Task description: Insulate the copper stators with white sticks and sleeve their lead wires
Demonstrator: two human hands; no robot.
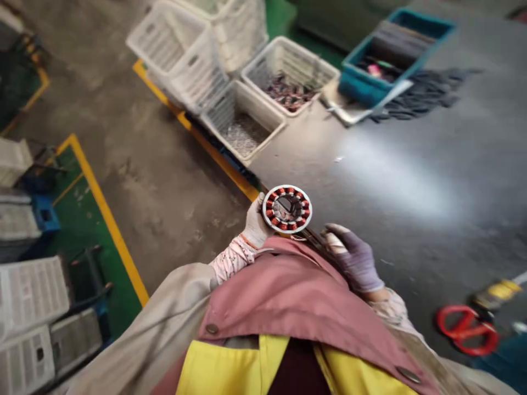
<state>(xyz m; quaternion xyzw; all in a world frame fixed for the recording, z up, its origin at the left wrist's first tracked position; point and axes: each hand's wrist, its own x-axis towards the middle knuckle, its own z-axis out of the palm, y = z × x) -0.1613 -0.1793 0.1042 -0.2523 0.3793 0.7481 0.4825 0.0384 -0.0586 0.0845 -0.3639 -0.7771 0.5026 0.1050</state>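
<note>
A ring-shaped motor stator [307, 216] with red-brown copper coils and a pale rim is held up in front of my body. My left hand [256, 225], in a whitish glove, grips it by its left edge. A short wire loop [298, 238] shows just below the ring. To the right, apart from the stator, my right hand [356, 258] wears a grey-purple glove with pale fingertips. Its fingers are curled together above the table edge; whatever they may pinch is too small or hidden to name.
On the dark table [395, 219] stand white baskets, one basket [288, 44] holding copper-coloured parts. A teal bin [358, 88] sits beside a pile of dark strips [432, 93]. Red-handled scissors [467, 330] and a yellow-marked tool [498, 292] lie at right. White crates [35, 296] stand at left.
</note>
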